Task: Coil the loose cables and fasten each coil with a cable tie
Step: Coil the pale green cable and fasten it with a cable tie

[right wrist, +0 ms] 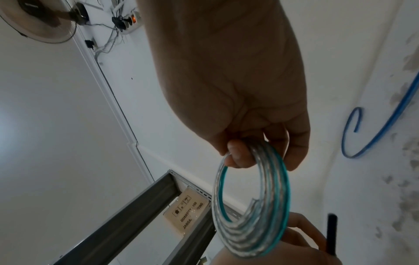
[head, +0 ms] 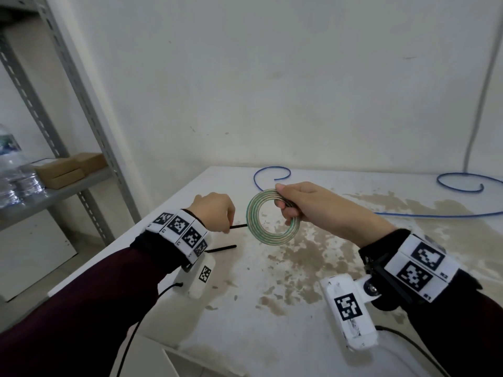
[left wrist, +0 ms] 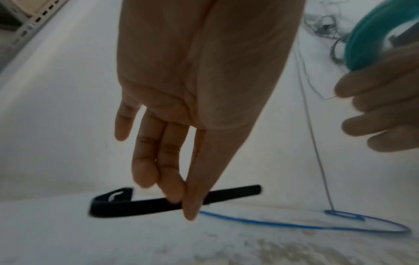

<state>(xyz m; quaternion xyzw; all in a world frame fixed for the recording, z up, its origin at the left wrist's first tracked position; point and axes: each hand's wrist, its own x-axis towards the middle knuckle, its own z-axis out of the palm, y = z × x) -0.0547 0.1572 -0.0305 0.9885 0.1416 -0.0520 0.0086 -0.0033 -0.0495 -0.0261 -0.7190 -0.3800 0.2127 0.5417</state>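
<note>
While the left hand (head: 213,212) pinches a black cable tie (left wrist: 158,203) just above the surface's left edge, the right hand (head: 307,204) grips a clear-green coil (head: 272,216) held up beside it. That coil looks light but springy, so it is best held across all turns. Farther back, a loose blue cable (head: 435,213) lies toward the surface's far edge.

1. Both arms are covered by dark maroon sleeves (head: 68,303) reaching to the wrists.
2. The left wrist band (head: 181,231) is white, its panels printed with black square-pattern markers over a black strap.
3. The right wrist band (head: 419,268) carries the same markers, fixed to a black bracket with a silver screw (head: 371,288).
4. A white camera housing (head: 349,311), tagged with another marker, hangs under each wrist, trailing a thin black cable (head: 416,349).
</note>
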